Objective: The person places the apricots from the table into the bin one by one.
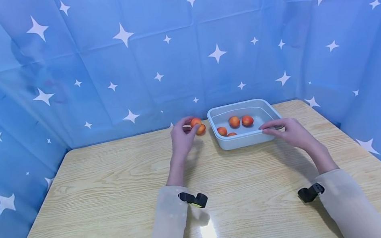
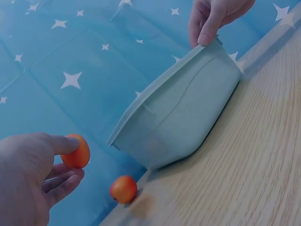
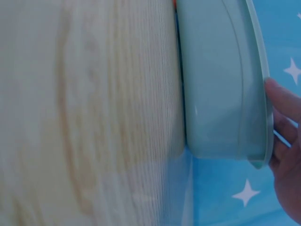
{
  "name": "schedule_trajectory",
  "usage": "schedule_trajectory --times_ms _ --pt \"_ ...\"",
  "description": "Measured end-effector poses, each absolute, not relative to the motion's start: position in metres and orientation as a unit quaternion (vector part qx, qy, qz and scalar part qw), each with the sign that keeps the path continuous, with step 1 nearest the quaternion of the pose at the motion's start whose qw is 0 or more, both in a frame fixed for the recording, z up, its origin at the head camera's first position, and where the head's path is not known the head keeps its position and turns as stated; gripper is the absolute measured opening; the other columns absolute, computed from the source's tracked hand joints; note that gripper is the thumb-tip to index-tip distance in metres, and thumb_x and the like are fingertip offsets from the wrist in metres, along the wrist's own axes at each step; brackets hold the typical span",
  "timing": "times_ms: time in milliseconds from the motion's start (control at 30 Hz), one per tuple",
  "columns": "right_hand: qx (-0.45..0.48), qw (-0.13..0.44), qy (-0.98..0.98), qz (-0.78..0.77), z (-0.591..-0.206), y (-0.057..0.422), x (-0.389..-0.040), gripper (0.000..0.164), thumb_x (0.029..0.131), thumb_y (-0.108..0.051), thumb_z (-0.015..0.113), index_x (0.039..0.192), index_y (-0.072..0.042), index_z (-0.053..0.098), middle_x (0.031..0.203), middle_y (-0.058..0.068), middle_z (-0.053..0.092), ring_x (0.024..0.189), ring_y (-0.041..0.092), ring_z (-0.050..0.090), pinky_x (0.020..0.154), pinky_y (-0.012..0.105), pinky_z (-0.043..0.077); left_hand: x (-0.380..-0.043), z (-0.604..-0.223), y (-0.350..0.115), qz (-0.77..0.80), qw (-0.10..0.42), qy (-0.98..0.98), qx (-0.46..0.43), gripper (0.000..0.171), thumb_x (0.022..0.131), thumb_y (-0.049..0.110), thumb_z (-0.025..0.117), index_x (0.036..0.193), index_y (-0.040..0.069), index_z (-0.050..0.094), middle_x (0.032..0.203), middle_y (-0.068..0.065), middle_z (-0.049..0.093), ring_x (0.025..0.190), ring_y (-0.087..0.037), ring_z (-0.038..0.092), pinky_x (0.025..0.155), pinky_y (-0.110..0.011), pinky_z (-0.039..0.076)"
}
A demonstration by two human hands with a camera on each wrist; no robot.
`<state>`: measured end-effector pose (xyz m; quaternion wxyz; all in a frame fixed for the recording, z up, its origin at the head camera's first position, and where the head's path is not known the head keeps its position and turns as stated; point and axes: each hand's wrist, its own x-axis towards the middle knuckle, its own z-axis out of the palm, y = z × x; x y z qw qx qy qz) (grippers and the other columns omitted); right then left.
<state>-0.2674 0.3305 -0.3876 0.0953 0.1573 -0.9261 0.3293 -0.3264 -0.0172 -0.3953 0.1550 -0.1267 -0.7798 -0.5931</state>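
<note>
In the head view my left hand pinches a small round orange-red fruit between thumb and fingers. The left wrist view shows this fruit held up off the table. A second fruit of the same sort lies on the table just below it, left of a pale blue-green plastic box. Several like fruits lie inside the box. My right hand grips the box's rim near its front right corner, thumb outside and fingers over the edge, as the right wrist view of the hand shows.
The wooden table carries the box near its back edge. Behind and at both sides hangs a blue curtain with white stars. Small black cameras sit on both sleeves.
</note>
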Motion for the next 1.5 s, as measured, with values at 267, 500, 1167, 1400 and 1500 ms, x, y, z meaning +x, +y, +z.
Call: schedule_trajectory --times_ms 267,500,1167,1400,1500 --pt "0.159 0.096 -0.926 0.329 -0.387 0.33 -0.267 0.028 0.1 -0.028 0.066 0.118 -0.009 0.076 0.112 0.011 0.074 0.107 0.03 0.063 0.081 0.029 0.047 -0.319 -0.385 -0.003 -0.59 0.144 -0.778 -0.16 0.032 0.093 0.012 0.075 0.123 0.004 0.069 0.115 -0.012 0.064 0.092 -0.023 0.067 0.079 -0.029 0.057" --pt "0.159 0.096 -0.925 0.331 -0.388 0.331 -0.268 0.027 0.099 -0.028 0.067 0.117 -0.01 0.076 0.113 0.011 0.074 0.107 0.029 0.062 0.081 0.029 0.046 -0.312 -0.382 0.011 -0.566 0.13 -0.788 -0.206 0.034 0.093 0.014 0.074 0.125 0.005 0.068 0.113 -0.01 0.062 0.09 -0.021 0.065 0.079 -0.026 0.055" --pt "0.159 0.097 -0.927 0.326 -0.388 0.331 -0.268 0.027 0.099 -0.028 0.067 0.116 -0.01 0.076 0.112 0.01 0.074 0.1 0.025 0.06 0.076 0.027 0.044 -0.306 -0.382 0.036 -0.531 0.098 -0.796 -0.274 0.04 0.094 0.003 0.07 0.133 0.0 0.063 0.121 -0.016 0.064 0.099 -0.023 0.07 0.089 -0.021 0.054" --pt "0.16 0.096 -0.927 0.326 -0.389 0.331 -0.269 0.027 0.099 -0.029 0.067 0.117 -0.01 0.076 0.112 0.01 0.074 0.1 0.025 0.06 0.075 0.029 0.044 -0.306 -0.383 0.033 -0.523 0.112 -0.806 -0.252 0.04 0.095 0.007 0.07 0.135 0.007 0.064 0.121 -0.011 0.065 0.102 -0.019 0.067 0.091 -0.025 0.054" --pt "0.16 0.096 -0.926 0.327 -0.389 0.332 -0.269 0.028 0.099 -0.029 0.067 0.118 -0.01 0.076 0.111 0.01 0.074 0.099 0.024 0.06 0.075 0.029 0.044 -0.308 -0.383 0.031 -0.53 0.126 -0.801 -0.248 0.039 0.095 0.008 0.07 0.134 0.005 0.064 0.12 -0.012 0.065 0.102 -0.022 0.066 0.092 -0.026 0.054"
